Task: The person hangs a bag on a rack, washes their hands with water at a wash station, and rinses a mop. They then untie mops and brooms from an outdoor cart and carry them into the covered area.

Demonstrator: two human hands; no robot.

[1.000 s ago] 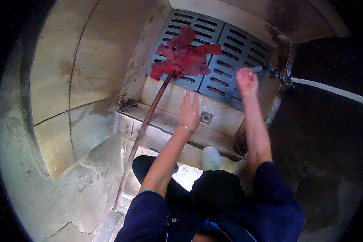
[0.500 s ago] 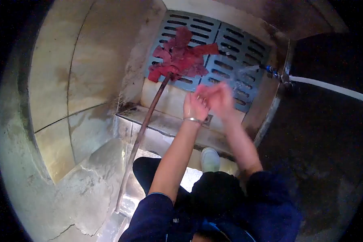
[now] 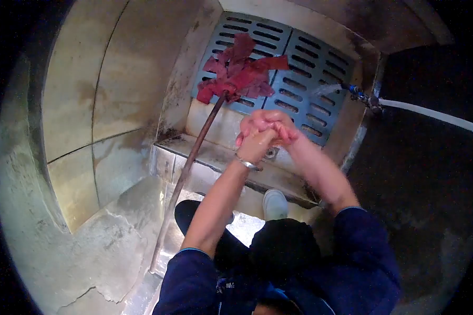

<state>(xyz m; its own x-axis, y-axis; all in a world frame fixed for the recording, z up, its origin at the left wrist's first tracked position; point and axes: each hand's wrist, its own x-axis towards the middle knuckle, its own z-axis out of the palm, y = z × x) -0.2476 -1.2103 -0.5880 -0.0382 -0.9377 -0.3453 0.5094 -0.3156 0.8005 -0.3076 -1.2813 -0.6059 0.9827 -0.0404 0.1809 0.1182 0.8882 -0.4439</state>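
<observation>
My left hand (image 3: 257, 146), with a silver bracelet (image 3: 247, 164) on its wrist, is pressed against my right hand (image 3: 285, 129). The two are clasped, wet-looking, with fingers wrapped over each other; some fingertips are hidden. No object shows between them. They are held above the front ledge of a basin covered by a blue slotted grate (image 3: 289, 79). Beyond them, a mop with a red cloth head (image 3: 236, 76) lies on the grate, and its long handle (image 3: 193, 155) slants down to the left. Water runs from a blue tap (image 3: 356, 93) onto the grate at the right.
A white hose (image 3: 431, 111) leads to the tap from the right. Stained tile walls (image 3: 129, 79) rise at the left, above a cracked concrete surface (image 3: 100, 252). A light-coloured shoe (image 3: 275, 205) stands below the basin's raised ledge (image 3: 226, 157).
My hands have gone from a blurred, looser contact to a tight clasp, with the right fingers over the left hand. Both forearms have shifted slightly. The mop stays on the grate.
</observation>
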